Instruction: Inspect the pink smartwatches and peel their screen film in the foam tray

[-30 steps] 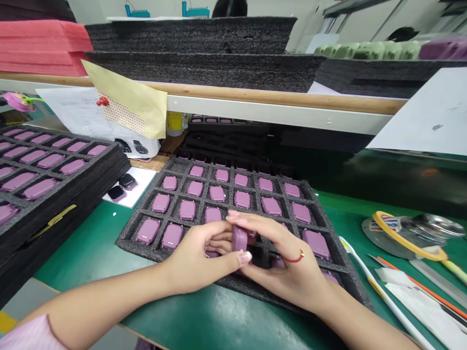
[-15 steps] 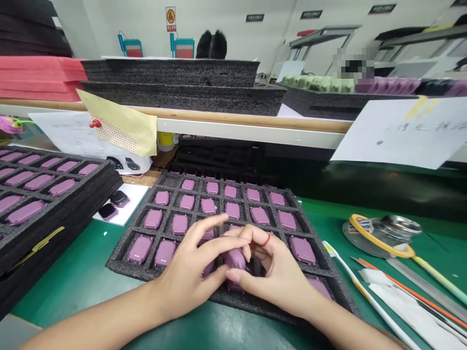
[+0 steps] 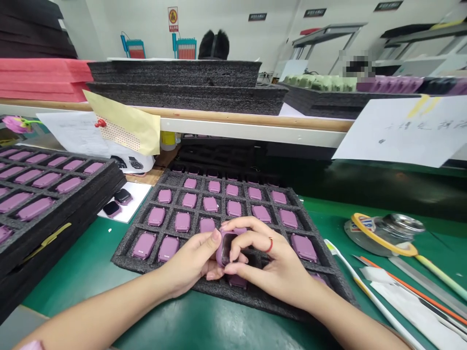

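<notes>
A purple watch case [image 3: 225, 249] with a dark glass face is held up between both hands, just above the black foam tray [image 3: 126, 255]. My left hand [image 3: 195, 260] grips its left side, thumb on the upper edge and fingers curled beneath. On the other side, my right hand [image 3: 268, 257] has its thumb at the lower edge and bent fingers over the face and top. Purple watch cases [image 3: 144, 244] lie back-up in the tray's compartments around the hands. Some front compartments are hidden behind my right hand.
Stacked foam trays [image 3: 91, 206] with more purple cases stand at left, beside two watch cases [image 3: 122, 196] on white paper. At right are a glass bottle [image 3: 386, 233] ringed by a yellow band, a toothbrush [image 3: 359, 287] and thin tools. A shelf edge [image 3: 255, 127] crosses behind.
The watch case has turned so its dark face shows. My left hand has gone from spread fingers above it to gripping its left side; my right hand still holds it.
</notes>
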`<state>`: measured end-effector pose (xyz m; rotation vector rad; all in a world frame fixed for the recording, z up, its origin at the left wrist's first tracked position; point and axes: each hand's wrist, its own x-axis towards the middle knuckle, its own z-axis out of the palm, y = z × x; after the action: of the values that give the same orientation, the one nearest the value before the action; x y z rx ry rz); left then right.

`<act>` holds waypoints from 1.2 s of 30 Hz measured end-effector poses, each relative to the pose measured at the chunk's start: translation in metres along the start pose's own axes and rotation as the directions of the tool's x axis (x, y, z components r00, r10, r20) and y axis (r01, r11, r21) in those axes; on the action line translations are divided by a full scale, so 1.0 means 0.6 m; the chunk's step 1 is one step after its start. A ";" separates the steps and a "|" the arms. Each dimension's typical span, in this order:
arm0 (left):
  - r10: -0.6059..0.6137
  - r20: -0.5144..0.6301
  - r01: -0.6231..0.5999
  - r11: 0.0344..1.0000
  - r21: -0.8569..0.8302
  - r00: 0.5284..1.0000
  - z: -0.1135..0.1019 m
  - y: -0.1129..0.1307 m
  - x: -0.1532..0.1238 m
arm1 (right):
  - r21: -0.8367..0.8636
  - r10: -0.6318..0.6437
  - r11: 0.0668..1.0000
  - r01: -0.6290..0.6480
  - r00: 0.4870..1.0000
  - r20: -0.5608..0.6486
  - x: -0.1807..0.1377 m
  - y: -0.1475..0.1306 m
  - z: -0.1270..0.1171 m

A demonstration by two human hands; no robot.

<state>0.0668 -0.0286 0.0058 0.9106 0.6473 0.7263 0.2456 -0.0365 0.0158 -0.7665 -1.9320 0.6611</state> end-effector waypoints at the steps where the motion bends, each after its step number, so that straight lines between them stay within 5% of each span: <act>1: 0.000 0.006 0.001 1.000 -0.024 1.000 0.001 -0.001 0.000 | 0.033 0.027 0.999 -0.026 0.999 -0.037 0.002 0.000 -0.002; 4: -0.002 0.047 0.005 0.998 -0.063 0.999 0.001 -0.003 -0.001 | 0.118 0.114 0.990 -0.083 0.951 -0.287 0.010 0.004 -0.009; 7: 0.005 0.068 0.003 0.993 -0.115 0.998 0.000 -0.003 -0.001 | 0.272 0.244 0.955 -0.116 0.830 -0.501 0.015 0.010 -0.015; 11: 0.014 0.052 -0.004 0.982 -0.187 0.999 -0.001 -0.005 -0.001 | 0.431 0.410 0.875 -0.219 0.809 -0.421 0.017 0.018 -0.010; 14: 0.018 0.063 -0.005 0.981 -0.192 0.998 -0.001 -0.007 0.000 | 0.438 0.411 0.866 -0.241 0.841 -0.350 0.017 0.020 -0.005; 23: 0.006 0.070 0.009 0.979 -0.205 0.998 -0.003 -0.004 0.001 | 0.397 0.461 0.857 -0.329 0.834 -0.304 0.014 0.031 -0.010; 27: 0.004 0.072 0.011 0.977 -0.215 0.997 -0.001 -0.004 0.001 | 0.274 0.332 0.932 -0.235 0.857 -0.394 0.008 0.026 -0.005; 30: 0.000 0.060 0.014 0.972 -0.236 0.998 0.000 -0.005 0.002 | -0.052 0.000 0.998 -0.025 0.898 -0.440 -0.001 0.017 -0.009; 33: -0.006 0.042 0.017 0.960 -0.278 0.999 -0.001 -0.009 0.003 | -0.365 -0.370 0.890 0.274 0.902 -0.224 -0.012 0.007 -0.021; 36: -0.018 0.026 0.025 0.961 -0.276 0.999 -0.002 -0.012 0.004 | -0.369 -0.433 0.838 0.402 0.901 0.000 -0.022 0.001 -0.032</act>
<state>0.0694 -0.0293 -0.0011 0.6528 0.5184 0.7640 0.2680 -0.0433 0.0160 -0.5447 -2.0771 0.0000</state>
